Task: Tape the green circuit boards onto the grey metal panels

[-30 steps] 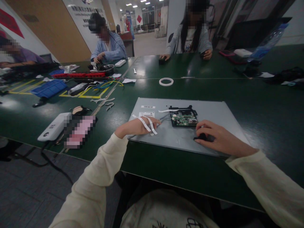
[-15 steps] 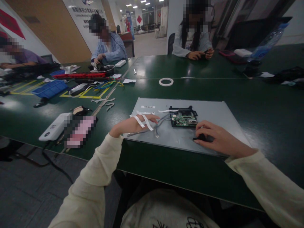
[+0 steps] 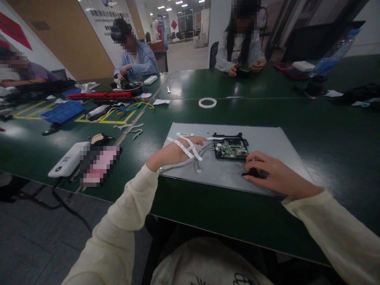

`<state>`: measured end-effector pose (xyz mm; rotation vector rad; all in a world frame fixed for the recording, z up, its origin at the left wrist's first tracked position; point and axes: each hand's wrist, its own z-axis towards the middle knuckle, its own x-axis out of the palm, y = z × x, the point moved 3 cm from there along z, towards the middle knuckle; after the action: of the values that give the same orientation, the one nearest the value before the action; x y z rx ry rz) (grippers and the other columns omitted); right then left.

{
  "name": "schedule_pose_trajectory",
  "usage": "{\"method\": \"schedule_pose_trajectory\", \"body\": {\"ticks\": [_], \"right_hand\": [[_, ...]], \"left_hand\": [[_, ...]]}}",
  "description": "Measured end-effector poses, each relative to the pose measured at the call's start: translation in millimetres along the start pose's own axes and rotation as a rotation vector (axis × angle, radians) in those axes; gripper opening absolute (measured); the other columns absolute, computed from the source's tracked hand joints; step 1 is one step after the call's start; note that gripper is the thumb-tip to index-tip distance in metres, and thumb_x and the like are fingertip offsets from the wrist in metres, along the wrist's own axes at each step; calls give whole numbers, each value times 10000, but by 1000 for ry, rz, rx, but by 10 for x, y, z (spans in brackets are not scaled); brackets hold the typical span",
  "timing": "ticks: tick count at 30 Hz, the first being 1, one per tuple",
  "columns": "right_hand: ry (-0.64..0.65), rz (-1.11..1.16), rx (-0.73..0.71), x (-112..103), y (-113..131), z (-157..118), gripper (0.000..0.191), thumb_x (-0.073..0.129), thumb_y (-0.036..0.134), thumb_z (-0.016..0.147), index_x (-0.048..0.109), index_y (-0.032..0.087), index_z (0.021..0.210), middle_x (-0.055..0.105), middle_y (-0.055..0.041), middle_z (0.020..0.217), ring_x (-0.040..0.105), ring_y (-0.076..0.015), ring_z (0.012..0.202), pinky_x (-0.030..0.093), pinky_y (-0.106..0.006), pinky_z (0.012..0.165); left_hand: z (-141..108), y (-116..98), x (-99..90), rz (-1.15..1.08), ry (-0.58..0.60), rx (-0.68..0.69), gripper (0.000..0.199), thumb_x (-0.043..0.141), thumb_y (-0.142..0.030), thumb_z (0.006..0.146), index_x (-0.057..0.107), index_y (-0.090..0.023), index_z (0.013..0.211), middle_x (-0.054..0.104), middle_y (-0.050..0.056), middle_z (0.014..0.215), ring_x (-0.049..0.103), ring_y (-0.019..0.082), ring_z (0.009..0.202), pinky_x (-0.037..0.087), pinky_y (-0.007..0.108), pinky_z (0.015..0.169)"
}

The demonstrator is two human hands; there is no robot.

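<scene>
A grey metal panel (image 3: 264,138) lies on the green table. On its middle sits a green circuit board (image 3: 230,149) in a black frame. My left hand (image 3: 181,148) is over the panel's left part, fingers stretched toward the board, with white tape strips (image 3: 194,152) across its back. Grey cables (image 3: 204,149) run from beneath that hand to the board's left side. Just below the board's right corner, my right hand (image 3: 267,172) has its fingers curled round a small black object (image 3: 252,172), close over the panel.
Beyond the panel lies a white tape roll (image 3: 207,103). At left are a white power bank (image 3: 68,159), a pink phone-like item (image 3: 99,166) and a blue tray (image 3: 63,112). A wrench (image 3: 168,90) lies farther back. Other people sit across the table.
My left hand has moved right and slightly up, toward the board, and the tape strips moved with it. My right hand has barely shifted. The person opposite has lowered the dark object.
</scene>
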<state>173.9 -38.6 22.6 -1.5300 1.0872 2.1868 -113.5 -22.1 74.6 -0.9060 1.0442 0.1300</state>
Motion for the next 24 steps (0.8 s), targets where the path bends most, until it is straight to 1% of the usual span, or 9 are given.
{"method": "schedule_pose_trajectory", "body": {"ticks": [2, 5, 8, 10, 12, 14, 17, 21, 24], "right_hand": [[1, 1, 4, -5, -5, 1, 244, 551, 430, 846, 630, 200, 834, 538, -79, 1056, 575, -190, 852, 497, -344, 740], [2, 2, -9, -10, -13, 0, 238, 559, 426, 842, 634, 199, 838, 539, -77, 1053, 573, -182, 852, 495, -330, 737], [-1, 12, -32, 0, -18, -1, 224, 555, 403, 851, 624, 191, 834, 539, -74, 1032, 570, -166, 844, 487, -307, 733], [-7, 17, -37, 11, -15, -2, 211, 552, 384, 858, 615, 185, 825, 540, -71, 1011, 564, -154, 823, 479, -286, 707], [-18, 12, -41, 18, -3, -1, 197, 558, 367, 856, 612, 181, 821, 541, -66, 993, 552, -138, 779, 464, -263, 658], [-29, -1, -46, 20, 16, 0, 184, 563, 355, 853, 614, 180, 823, 540, -62, 984, 537, -124, 737, 448, -250, 621], [-40, -15, -56, 13, 51, 6, 178, 562, 342, 853, 617, 177, 822, 539, -61, 978, 527, -117, 720, 440, -244, 612], [-49, -6, -53, -2, 97, 20, 186, 565, 343, 848, 622, 172, 806, 547, -59, 951, 531, -115, 713, 438, -236, 601], [-31, 17, -40, 8, 113, 32, 196, 563, 347, 847, 623, 169, 792, 553, -58, 951, 524, -103, 676, 434, -230, 578]], "left_hand": [[96, -66, 36, 62, -2, 54, 430, 504, -185, 880, 444, -206, 1305, 567, 86, 1251, 534, 199, 1153, 399, 346, 1001], [299, -171, 129, 154, -11, 113, 397, 491, -191, 891, 449, -198, 1286, 553, 92, 1269, 522, 202, 1177, 403, 355, 1011], [529, -251, 276, 237, -66, 147, 361, 454, -180, 906, 456, -142, 1266, 553, 110, 1263, 519, 201, 1180, 413, 343, 1009], [654, -273, 393, 302, -127, 139, 342, 436, -156, 908, 468, -114, 1246, 567, 122, 1237, 537, 204, 1157, 426, 339, 993], [730, -271, 520, 366, -161, 122, 347, 436, -161, 907, 465, -107, 1249, 571, 129, 1224, 556, 215, 1130, 440, 354, 973], [749, -251, 636, 395, -178, 122, 360, 441, -179, 909, 452, -106, 1262, 564, 132, 1234, 548, 223, 1144, 438, 365, 977], [709, -184, 761, 388, -180, 111, 365, 448, -209, 915, 436, -118, 1269, 559, 126, 1255, 537, 216, 1166, 431, 371, 990], [643, -93, 819, 346, -192, 74, 369, 456, -248, 922, 429, -129, 1270, 578, 116, 1237, 563, 207, 1127, 458, 357, 960], [630, -73, 827, 343, -195, 64, 384, 456, -264, 924, 414, -123, 1279, 586, 124, 1225, 577, 201, 1104, 470, 343, 942]]}}
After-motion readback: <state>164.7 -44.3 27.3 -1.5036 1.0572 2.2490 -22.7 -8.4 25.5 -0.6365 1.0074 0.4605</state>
